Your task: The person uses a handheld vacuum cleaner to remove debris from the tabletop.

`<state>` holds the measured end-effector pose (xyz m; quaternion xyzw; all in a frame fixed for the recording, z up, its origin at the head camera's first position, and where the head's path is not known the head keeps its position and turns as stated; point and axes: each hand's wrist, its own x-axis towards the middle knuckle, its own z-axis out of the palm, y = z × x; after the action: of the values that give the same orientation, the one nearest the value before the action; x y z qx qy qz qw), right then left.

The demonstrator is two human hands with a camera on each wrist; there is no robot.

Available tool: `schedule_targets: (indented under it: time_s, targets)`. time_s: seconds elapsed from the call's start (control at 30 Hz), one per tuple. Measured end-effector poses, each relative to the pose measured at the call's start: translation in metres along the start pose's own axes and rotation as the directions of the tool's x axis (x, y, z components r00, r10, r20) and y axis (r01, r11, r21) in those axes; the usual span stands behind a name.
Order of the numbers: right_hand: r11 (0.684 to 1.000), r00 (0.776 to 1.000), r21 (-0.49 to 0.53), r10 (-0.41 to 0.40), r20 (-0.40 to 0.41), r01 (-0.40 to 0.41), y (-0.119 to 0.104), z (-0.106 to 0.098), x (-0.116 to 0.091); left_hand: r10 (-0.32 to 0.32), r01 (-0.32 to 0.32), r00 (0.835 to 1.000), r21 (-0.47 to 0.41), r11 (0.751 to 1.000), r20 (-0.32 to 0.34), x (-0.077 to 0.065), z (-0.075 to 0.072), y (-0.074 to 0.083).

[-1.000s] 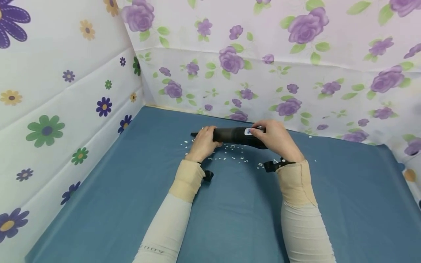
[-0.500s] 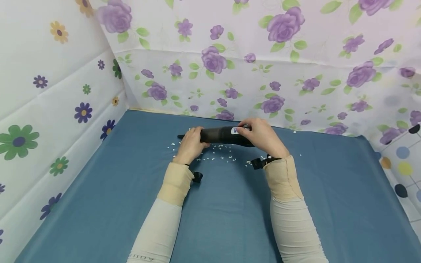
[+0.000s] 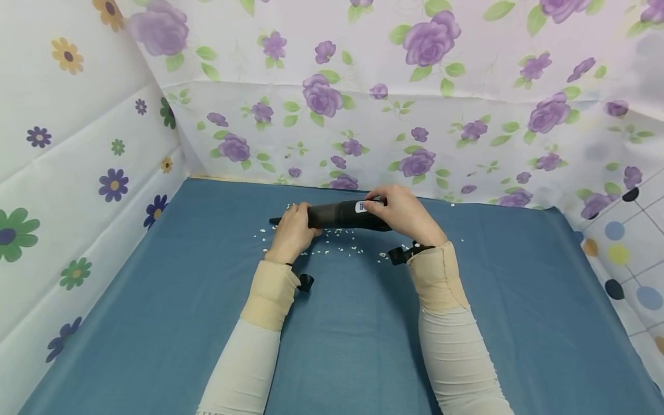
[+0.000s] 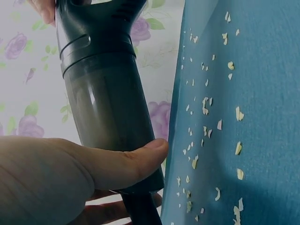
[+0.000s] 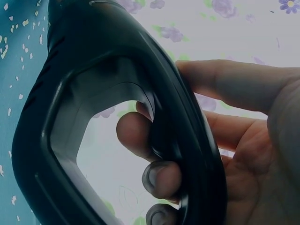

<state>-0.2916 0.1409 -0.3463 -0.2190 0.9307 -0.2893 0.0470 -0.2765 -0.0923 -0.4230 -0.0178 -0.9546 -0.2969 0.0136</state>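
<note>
Only the head view has swung slightly rightward since the earlier frame; the handheld vacuum (image 3: 339,215) keeps nearly its place over the blue tablecloth (image 3: 337,346). Fingers of the right hand (image 3: 407,216) curl through the loop handle (image 5: 201,140), while the left hand (image 3: 290,231) grips the front of the dust cup (image 4: 108,108), by the nozzle (image 3: 275,221). Pale scraps (image 4: 239,114) lie strewn below, so much looks left; whether any are inside cannot be told. The flowered back wall (image 3: 321,95) stands near behind, while cloth stretches wide to either side
</note>
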Motion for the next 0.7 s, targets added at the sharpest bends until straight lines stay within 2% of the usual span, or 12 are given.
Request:
schedule_targets:
  time_s: [0.2,0.4,0.7]
  targets:
    - [1.000,1.000,-0.007,-0.019,0.008,0.019,0.0030,-0.0016,-0.0008,-0.017,0.017,0.999,0.007,1.000,0.030,-0.0024,0.0003,0.0038]
    - [0.999,0.999,-0.006,-0.042,0.011,0.042,0.0022,0.0009,0.0013,-0.050,0.049,0.998,0.012,0.999,0.037,-0.0044,-0.0010,0.0007]
    - [1.000,1.000,0.006,-0.009,0.014,0.009,0.0060,-0.0048,-0.0026,-0.018,0.018,0.999,0.009,1.000,0.032,-0.0024,-0.0005,0.0069]
